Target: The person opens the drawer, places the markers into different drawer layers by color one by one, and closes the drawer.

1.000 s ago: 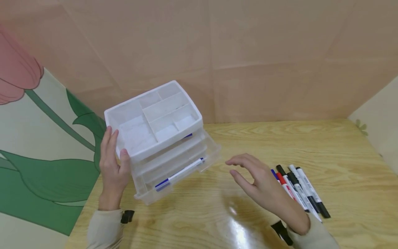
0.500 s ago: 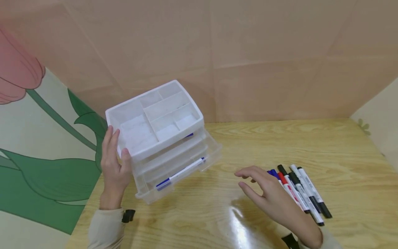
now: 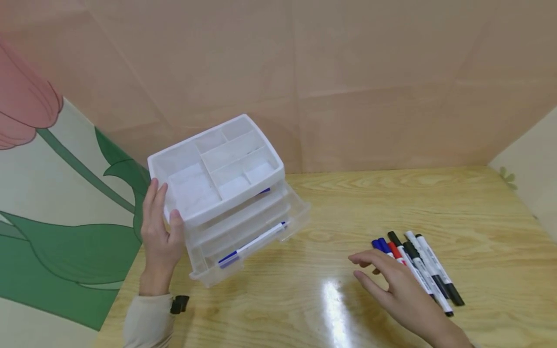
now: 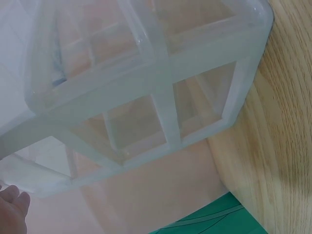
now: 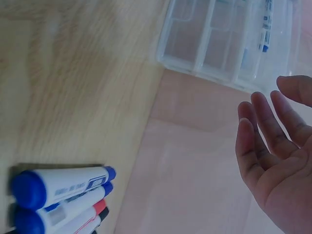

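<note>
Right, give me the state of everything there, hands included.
Drawer: pulled out.
Tray: on top, uncovered.
Drawer marker: capped, lying along the drawer's near edge.
Blue tip: rest hidden, can't tell more.
Loose markers: lying bunched, capped where visible.
Left hand: against the tray's left side.
Right hand: near the loose markers, holding nothing.

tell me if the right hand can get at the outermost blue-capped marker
Probably yes: the right hand holds nothing and its fingers hang close by, while the outermost blue-capped marker lies at the edge of the marker group, with nothing seen on top of it.
</note>
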Demonstrator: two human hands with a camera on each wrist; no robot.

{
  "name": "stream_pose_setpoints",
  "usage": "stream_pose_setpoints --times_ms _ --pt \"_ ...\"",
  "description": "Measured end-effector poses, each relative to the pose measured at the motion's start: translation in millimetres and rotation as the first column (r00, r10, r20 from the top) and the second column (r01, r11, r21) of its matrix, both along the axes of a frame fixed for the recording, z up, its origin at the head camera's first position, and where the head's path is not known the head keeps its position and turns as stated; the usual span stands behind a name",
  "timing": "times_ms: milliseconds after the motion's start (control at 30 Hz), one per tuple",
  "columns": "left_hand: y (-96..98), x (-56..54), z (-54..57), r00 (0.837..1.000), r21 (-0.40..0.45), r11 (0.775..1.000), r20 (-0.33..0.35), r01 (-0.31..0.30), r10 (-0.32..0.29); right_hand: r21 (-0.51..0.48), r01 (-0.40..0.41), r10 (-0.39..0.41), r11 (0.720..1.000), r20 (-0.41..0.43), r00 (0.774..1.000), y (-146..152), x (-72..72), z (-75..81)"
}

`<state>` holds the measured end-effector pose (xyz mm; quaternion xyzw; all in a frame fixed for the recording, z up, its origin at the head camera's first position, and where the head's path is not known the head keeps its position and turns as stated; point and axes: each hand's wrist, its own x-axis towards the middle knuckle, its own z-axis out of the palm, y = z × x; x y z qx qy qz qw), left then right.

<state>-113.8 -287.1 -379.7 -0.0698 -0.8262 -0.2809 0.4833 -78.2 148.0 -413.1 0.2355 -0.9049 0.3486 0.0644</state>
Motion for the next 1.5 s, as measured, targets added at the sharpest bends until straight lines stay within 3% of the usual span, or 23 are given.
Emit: stream_pose_setpoints --times_ms 233,400,633,900,1500 --pt "-1.8 0.2 -3.0 1.000 0.009 1.000 -0.011 -0.007 0.007 -0.022 -0.030 0.029 0.999 -0.085 0.996 7 0.9 -10.7" --pt "-0.7 0.8 -3.9 1.000 0.007 1.000 -0.020 0.008 -0.007 -0.001 0.000 0.000 1.000 -0.096 0.995 15 4.3 -20.4" --pt "1.9 0.1 -2.9 0.999 0.005 1.000 -0.038 0.011 -0.010 -0.035 -0.016 0.009 0.999 -0.198 0.980 25 5.1 -33.8" --pt "1.6 -0.8 -0.8 1.000 0.000 1.000 -0.029 0.007 -0.007 0.003 0.006 -0.005 1.000 -0.158 0.987 31 7.4 -42.4" --pt "0.0 1.7 1.0 1.000 0.006 1.000 -0.004 -0.003 0.003 0.063 0.032 -0.020 0.997 -0.189 0.982 46 10.2 -56.1"
